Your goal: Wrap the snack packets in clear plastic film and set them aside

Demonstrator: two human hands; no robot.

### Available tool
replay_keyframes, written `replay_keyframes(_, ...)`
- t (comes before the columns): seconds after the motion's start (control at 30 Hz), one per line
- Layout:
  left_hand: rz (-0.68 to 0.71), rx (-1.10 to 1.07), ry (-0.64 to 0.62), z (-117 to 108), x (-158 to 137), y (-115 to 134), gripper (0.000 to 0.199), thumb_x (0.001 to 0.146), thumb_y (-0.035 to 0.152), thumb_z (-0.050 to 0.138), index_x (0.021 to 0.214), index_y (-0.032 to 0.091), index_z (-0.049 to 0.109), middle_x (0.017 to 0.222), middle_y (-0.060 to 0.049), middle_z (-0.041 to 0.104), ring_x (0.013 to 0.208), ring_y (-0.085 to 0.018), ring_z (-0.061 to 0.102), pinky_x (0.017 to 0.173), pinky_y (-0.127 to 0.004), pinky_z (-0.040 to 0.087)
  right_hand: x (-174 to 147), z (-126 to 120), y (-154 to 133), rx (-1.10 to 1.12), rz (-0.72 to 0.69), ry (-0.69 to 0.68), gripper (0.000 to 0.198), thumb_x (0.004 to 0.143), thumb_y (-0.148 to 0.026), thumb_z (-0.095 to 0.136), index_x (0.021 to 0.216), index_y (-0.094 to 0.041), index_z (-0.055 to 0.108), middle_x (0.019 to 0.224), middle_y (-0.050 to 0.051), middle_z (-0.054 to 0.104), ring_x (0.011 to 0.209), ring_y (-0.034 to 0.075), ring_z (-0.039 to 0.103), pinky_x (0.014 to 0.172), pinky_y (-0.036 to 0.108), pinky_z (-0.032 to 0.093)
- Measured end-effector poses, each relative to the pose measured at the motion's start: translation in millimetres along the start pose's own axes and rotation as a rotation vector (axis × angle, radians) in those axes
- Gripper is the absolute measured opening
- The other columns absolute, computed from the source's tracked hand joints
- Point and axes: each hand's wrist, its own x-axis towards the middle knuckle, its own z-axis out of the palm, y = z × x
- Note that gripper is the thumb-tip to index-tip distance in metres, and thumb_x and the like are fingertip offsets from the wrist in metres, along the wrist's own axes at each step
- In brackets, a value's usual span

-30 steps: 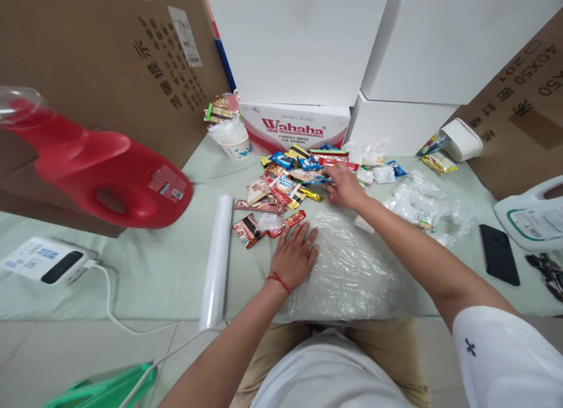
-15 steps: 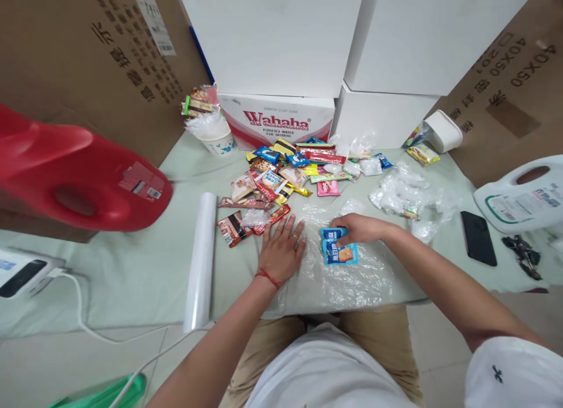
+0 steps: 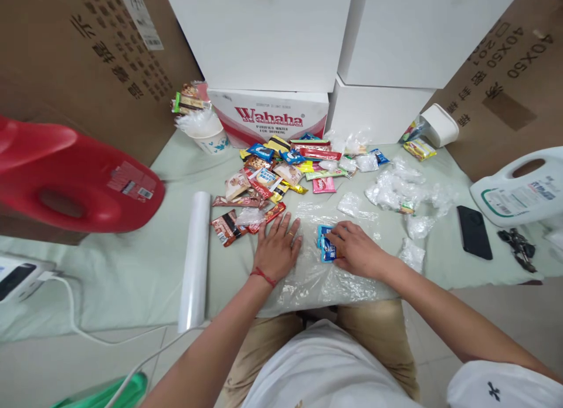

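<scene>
Two overlapping blue snack packets (image 3: 327, 248) lie on a sheet of clear plastic film (image 3: 303, 288) at the front of the table. My right hand (image 3: 357, 250) covers their right part, its fingers bent over them and the thumb at the lower side; the fingertips are partly hidden. To the left, my left hand (image 3: 277, 250) rests flat with fingers spread on the film's left edge, holding nothing. Just beyond its fingertips lie a red snack wrapper (image 3: 276, 211) and a brown snack packet (image 3: 226, 229). A white film roll (image 3: 194, 261) lies left of that hand.
A heap of mixed snacks (image 3: 268, 176) lies before the Wahaha box (image 3: 272, 118). Crumpled clear-film bundles (image 3: 391, 188), a black phone (image 3: 474, 232), keys (image 3: 516, 250) and a white jug (image 3: 523, 188) are at right. A red jug (image 3: 88, 179) and paper cup (image 3: 213, 139) stand left.
My right hand has come down over the blue packets and hides more of them. The packets and my left hand stay nearly where they were; the view has shifted slightly.
</scene>
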Motion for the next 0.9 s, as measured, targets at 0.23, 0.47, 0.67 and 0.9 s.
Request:
replay_keyframes(0.23, -0.01, -0.01, -0.004, -0.4, -0.1, 0.5, 0.051, 0.105, 0.039, 0.04, 0.153, 0.024, 0.052, 0.164, -0.009, 0.043, 0.151, -0.031, 0.041, 0.127, -0.06, 0.019, 7.3, -12.9, 14.6, 0.266, 0.007, 0.02, 0.014, 0.09, -0.026, 0.072, 0.1, -0.017, 0.073, 0.098, 0.009, 0.063, 0.101, 0.026, 0.054, 0.095, 0.038, 0.043)
replay_keyframes(0.47, -0.003, 0.002, 0.011, 1.0, -0.4, -0.5, 0.051, 0.105, 0.04, 0.04, 0.152, 0.025, 0.053, 0.164, -0.009, 0.043, 0.151, -0.03, 0.04, 0.126, -0.06, 0.019, 25.8, -11.1, 13.0, 0.152, 0.091, -0.002, 0.016, 0.09, -0.026, 0.071, 0.104, -0.018, 0.071, 0.114, 0.014, 0.067, 0.131, 0.034, 0.047, 0.109, 0.045, 0.035)
replay_keyframes(0.67, -0.004, -0.007, 0.011, -0.6, -0.5, 0.1, 0.051, 0.105, 0.04, 0.04, 0.152, 0.026, 0.053, 0.164, -0.009, 0.043, 0.151, -0.03, 0.041, 0.126, -0.06, 0.019, 19.9, -5.6, 5.7, 0.092, 0.104, 0.02, 0.036, 0.085, -0.035, 0.079, 0.115, -0.017, 0.068, 0.123, 0.015, 0.063, 0.138, 0.037, 0.042, 0.114, 0.051, 0.032)
replay_keyframes(0.9, 0.007, -0.036, 0.016, -0.2, -1.0, -1.1, 0.051, 0.106, 0.04, 0.038, 0.153, 0.027, 0.052, 0.164, -0.009, 0.043, 0.152, -0.03, 0.039, 0.126, -0.06, 0.017, 22.7, -2.8, 9.0, 0.077, 0.122, 0.035, 0.035, 0.081, -0.031, 0.082, 0.109, -0.018, 0.066, 0.117, 0.013, 0.064, 0.14, 0.038, 0.039, 0.116, 0.056, 0.028)
